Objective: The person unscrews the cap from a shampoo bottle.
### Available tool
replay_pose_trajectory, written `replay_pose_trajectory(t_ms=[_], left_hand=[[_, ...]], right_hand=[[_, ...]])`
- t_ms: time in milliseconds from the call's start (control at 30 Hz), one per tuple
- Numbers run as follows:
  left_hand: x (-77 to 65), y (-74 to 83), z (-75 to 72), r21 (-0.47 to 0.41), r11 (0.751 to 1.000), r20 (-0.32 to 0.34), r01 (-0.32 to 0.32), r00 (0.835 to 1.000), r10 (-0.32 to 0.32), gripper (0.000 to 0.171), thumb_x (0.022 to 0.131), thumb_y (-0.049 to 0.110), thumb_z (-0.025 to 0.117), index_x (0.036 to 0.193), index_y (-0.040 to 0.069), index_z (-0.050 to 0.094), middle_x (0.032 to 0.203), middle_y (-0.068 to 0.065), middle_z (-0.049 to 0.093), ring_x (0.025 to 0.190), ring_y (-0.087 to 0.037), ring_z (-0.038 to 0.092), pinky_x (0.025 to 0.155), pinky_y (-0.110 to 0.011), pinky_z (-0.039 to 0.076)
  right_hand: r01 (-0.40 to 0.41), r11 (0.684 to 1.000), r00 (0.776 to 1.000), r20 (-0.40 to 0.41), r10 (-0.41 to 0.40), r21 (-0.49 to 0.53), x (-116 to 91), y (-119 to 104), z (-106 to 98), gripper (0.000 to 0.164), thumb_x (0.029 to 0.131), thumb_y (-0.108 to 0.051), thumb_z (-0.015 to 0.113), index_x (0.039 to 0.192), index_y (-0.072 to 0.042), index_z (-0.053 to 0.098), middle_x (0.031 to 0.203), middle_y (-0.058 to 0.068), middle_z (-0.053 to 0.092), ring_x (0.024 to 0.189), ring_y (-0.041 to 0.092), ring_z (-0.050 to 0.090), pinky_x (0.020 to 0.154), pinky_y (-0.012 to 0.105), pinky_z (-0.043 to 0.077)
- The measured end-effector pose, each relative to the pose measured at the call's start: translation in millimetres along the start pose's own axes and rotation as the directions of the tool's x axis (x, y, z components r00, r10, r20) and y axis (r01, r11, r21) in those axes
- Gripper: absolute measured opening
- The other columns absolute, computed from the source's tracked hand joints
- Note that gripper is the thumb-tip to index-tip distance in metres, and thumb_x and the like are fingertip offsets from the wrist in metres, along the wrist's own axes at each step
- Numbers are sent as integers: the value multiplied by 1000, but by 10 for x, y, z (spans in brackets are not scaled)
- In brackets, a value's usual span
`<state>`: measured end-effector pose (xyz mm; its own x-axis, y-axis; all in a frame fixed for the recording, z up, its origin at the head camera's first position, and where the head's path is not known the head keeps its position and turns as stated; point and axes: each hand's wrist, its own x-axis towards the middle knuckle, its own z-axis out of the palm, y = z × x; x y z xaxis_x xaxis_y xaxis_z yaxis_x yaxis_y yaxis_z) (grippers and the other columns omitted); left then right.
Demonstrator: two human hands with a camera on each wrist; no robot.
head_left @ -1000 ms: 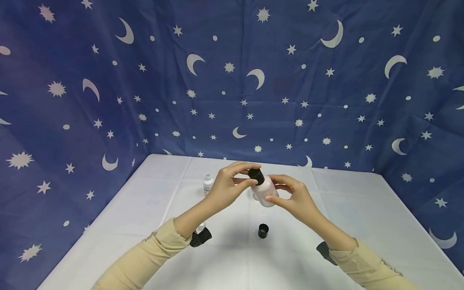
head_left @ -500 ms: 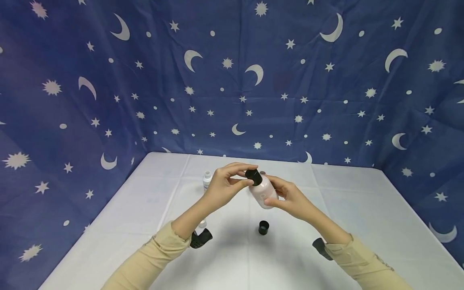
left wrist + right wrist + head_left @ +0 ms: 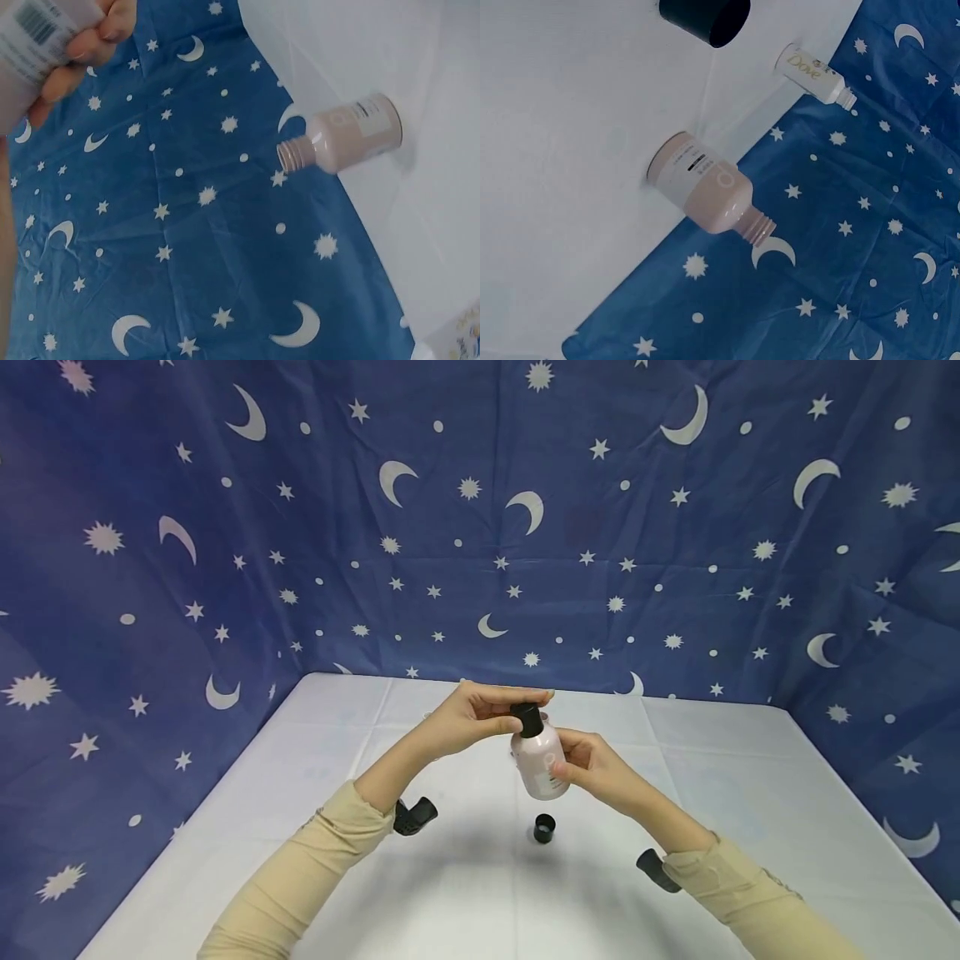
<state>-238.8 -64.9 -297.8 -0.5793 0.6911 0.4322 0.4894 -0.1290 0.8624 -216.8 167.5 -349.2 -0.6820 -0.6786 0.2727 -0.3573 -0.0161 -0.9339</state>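
Observation:
My right hand (image 3: 600,768) grips a pale pink bottle (image 3: 542,768) above the table, almost upright with a slight lean. On its neck sits a black cap (image 3: 529,720). My left hand (image 3: 476,717) holds this cap, the thumb against its side and the fingers stretched over its top. In the left wrist view the held bottle (image 3: 34,45) fills the top left corner, with right-hand fingers (image 3: 90,49) around it. A second pink bottle (image 3: 705,184), uncapped with a bare threaded neck, stands on the table; the held bottle mostly hides it in the head view.
A loose black cap (image 3: 544,828) lies on the white table (image 3: 480,902), its opening showing. A white Dove bottle (image 3: 810,73), uncapped, stands beyond the pink one. Dark wrist-worn pieces (image 3: 416,816) show under the forearms. A blue star-patterned cloth (image 3: 480,527) surrounds the table.
The held bottle has swung more upright and slightly lower. My left fingers have straightened over the cap's top. The left forearm has risen and now hides most of the white bottle.

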Motion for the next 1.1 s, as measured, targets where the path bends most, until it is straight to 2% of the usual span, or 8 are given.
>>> replay_pose_trajectory(t_ms=[100, 167, 267, 367, 500, 733, 867, 1100], left_hand=[[49, -11, -2, -45, 999, 24, 15, 1000, -14, 74, 80, 39, 64, 131, -12, 46, 133, -29, 49, 124, -25, 53, 100, -35, 48], [76, -18, 6, -74, 997, -3, 26, 1000, -26, 74, 78, 38, 66, 129, -12, 48, 128, -31, 53, 120, -19, 58, 99, -35, 49], [95, -23, 32, -93, 995, -45, 28, 998, -33, 75, 74, 37, 68, 125, -14, 50, 121, -33, 56, 112, -13, 62, 95, -36, 52], [98, -22, 67, -89, 996, -60, 8, 998, -13, 77, 73, 39, 68, 123, -17, 50, 119, -35, 56, 110, -12, 63, 94, -37, 52], [103, -6, 120, -93, 995, -85, -34, 996, 26, 78, 73, 40, 68, 121, -19, 50, 118, -38, 54, 107, -9, 64, 94, -37, 52], [34, 13, 198, -81, 994, -120, -74, 991, 64, 78, 72, 39, 70, 115, -23, 51, 116, -41, 53, 101, -3, 65, 92, -34, 53], [36, -1, 245, -54, 994, -161, -92, 983, 82, 75, 73, 39, 69, 114, -22, 53, 115, -39, 55, 101, -4, 65, 92, -33, 53], [41, -43, 303, -14, 997, -239, -79, 968, 74, 70, 74, 38, 67, 113, -19, 57, 115, -34, 58, 106, -34, 63, 91, -32, 54]], right_hand=[[27, 999, 999, 33, -29, 42, 21, 21, -18, 58, 94, -35, 57, 134, 5, 44, 118, -13, 65, 108, 10, 62, 89, 29, 52], [37, 998, 999, 36, -38, 50, 27, 18, -16, 59, 94, -37, 56, 134, 5, 45, 118, -12, 65, 108, 11, 62, 90, 29, 52], [34, 999, 999, 23, -35, 18, 9, -10, 4, 63, 95, -37, 55, 134, 10, 41, 117, -13, 64, 107, 10, 62, 89, 28, 53], [29, 999, 1000, 5, -29, -25, -30, -57, 28, 69, 95, -39, 54, 133, 16, 36, 116, -16, 62, 104, 8, 62, 86, 28, 54], [47, 997, 998, -29, -48, -58, -67, -102, 52, 71, 95, -41, 53, 133, 17, 36, 116, -18, 61, 102, 5, 61, 84, 27, 54], [75, 993, 996, -36, -78, -88, -106, -98, 111, 65, 97, -30, 53, 132, 21, 33, 117, -18, 57, 104, 3, 60, 87, 24, 53], [71, 991, 995, -69, -79, -113, -115, -92, 118, 65, 96, -31, 53, 132, 19, 34, 119, -6, 56, 104, 3, 59, 87, 23, 53], [78, 984, 988, -119, -97, -159, -98, -60, 138, 64, 95, -30, 53, 132, 19, 35, 119, 32, 53, 103, 1, 59, 86, 22, 53]])
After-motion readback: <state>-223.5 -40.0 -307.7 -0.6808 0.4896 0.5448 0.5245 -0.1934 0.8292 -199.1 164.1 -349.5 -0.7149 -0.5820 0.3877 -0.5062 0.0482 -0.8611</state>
